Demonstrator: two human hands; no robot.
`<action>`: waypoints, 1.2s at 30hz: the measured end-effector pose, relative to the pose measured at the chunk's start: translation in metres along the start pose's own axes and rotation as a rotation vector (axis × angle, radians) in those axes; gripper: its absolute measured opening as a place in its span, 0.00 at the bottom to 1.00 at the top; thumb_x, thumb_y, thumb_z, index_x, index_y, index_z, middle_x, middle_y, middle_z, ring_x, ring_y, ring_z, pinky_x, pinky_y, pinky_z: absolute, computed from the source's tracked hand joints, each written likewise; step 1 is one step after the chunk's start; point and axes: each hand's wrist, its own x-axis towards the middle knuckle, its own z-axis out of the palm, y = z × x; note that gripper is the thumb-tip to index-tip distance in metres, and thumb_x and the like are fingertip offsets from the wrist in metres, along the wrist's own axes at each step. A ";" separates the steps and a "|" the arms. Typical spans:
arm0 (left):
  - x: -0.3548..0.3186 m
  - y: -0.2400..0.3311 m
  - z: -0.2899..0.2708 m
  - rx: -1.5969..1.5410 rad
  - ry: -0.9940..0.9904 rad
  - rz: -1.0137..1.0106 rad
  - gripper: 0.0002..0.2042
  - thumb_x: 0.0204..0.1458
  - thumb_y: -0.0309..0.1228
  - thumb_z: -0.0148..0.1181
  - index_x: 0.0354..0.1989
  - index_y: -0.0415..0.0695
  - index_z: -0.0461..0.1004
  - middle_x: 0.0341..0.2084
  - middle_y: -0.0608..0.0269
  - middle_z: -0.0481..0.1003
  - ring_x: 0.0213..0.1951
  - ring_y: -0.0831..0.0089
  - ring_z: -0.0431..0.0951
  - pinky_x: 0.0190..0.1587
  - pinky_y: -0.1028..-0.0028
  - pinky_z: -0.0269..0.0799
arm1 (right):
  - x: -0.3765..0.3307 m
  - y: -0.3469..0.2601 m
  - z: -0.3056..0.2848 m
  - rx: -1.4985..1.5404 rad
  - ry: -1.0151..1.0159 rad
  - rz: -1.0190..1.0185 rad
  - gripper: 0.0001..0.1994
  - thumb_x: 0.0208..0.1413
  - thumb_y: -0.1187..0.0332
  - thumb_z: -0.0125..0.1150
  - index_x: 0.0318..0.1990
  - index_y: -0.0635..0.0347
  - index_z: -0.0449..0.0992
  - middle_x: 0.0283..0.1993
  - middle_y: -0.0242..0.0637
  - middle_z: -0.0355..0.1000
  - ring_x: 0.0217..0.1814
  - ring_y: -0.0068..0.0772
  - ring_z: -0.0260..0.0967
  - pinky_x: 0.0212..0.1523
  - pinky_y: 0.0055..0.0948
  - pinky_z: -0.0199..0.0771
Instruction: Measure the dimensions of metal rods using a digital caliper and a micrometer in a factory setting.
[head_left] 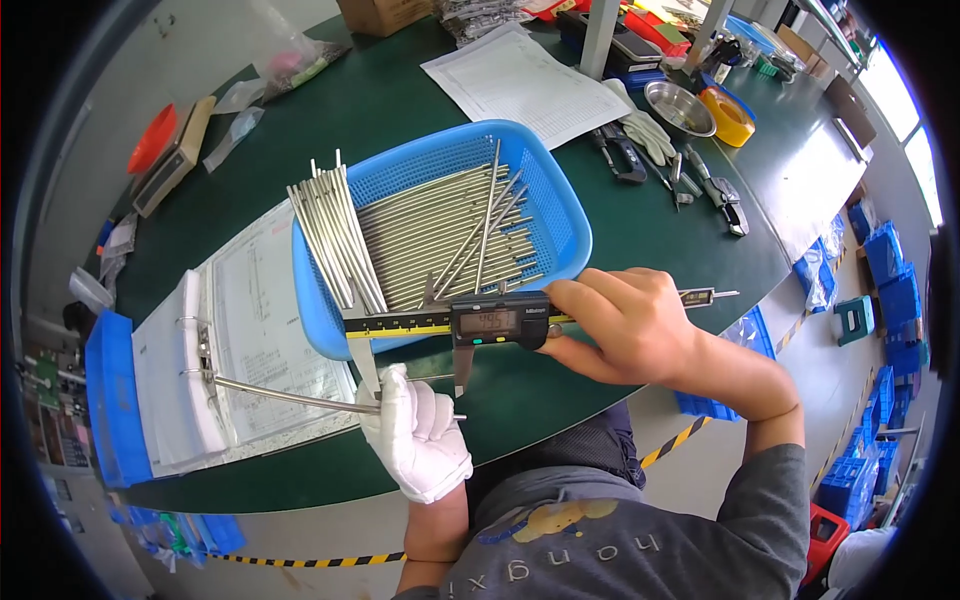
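My left hand (418,440), in a white glove, is closed around a thin metal rod (290,398) near the table's front edge. The rod sticks out leftward over an open binder. My bare right hand (635,325) grips a digital caliper (500,322) by its slider. The caliper's jaws are apart and point down at my gloved fingers; whether they touch the rod I cannot tell. Just beyond lies a blue perforated basket (575,225). Many metal rods (430,235) lie in it, a few crosswise on top, and a bundle of rods (335,235) leans over its left side.
The ring binder (205,365) with printed sheets lies left. Further back are a scale (172,160) and paper sheets (520,85). At right are a second caliper (720,195), gloves (648,135), a metal bowl (680,108) and yellow tape (728,118). Blue bins (885,290) stand beyond the table.
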 end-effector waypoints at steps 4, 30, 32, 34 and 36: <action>0.001 0.000 0.003 0.038 0.136 -0.003 0.07 0.53 0.29 0.46 0.25 0.41 0.66 0.09 0.78 0.49 0.10 0.87 0.43 0.12 0.83 0.37 | 0.002 0.000 0.004 0.003 -0.025 -0.005 0.18 0.37 0.64 0.61 0.36 0.63 0.68 0.19 0.32 0.59 0.15 0.30 0.62 0.15 0.26 0.62; 0.000 -0.001 0.003 0.023 0.125 -0.014 0.01 0.51 0.23 0.46 0.28 0.41 0.63 0.09 0.76 0.52 0.09 0.88 0.46 0.11 0.84 0.41 | -0.001 0.002 0.006 -0.050 -0.026 0.026 0.16 0.35 0.59 0.62 0.29 0.58 0.66 0.18 0.31 0.59 0.16 0.31 0.64 0.14 0.26 0.62; -0.001 0.000 0.004 0.068 0.150 -0.003 0.07 0.52 0.28 0.47 0.23 0.42 0.64 0.11 0.78 0.49 0.10 0.87 0.43 0.12 0.83 0.37 | -0.002 0.002 0.006 -0.018 -0.036 0.035 0.16 0.36 0.59 0.62 0.29 0.57 0.66 0.18 0.31 0.60 0.16 0.30 0.65 0.15 0.26 0.63; -0.001 0.000 0.003 0.059 0.132 -0.003 0.07 0.52 0.28 0.47 0.24 0.42 0.65 0.11 0.78 0.49 0.10 0.87 0.43 0.11 0.83 0.37 | -0.002 0.002 0.007 -0.011 -0.035 0.037 0.16 0.37 0.58 0.61 0.29 0.57 0.67 0.19 0.31 0.60 0.16 0.30 0.65 0.15 0.26 0.63; -0.001 -0.001 0.002 0.049 0.117 -0.001 0.06 0.52 0.28 0.47 0.24 0.41 0.65 0.11 0.77 0.49 0.10 0.87 0.43 0.11 0.83 0.37 | -0.002 0.003 0.009 -0.001 -0.037 0.036 0.15 0.37 0.58 0.61 0.29 0.57 0.67 0.19 0.31 0.60 0.16 0.31 0.65 0.15 0.26 0.63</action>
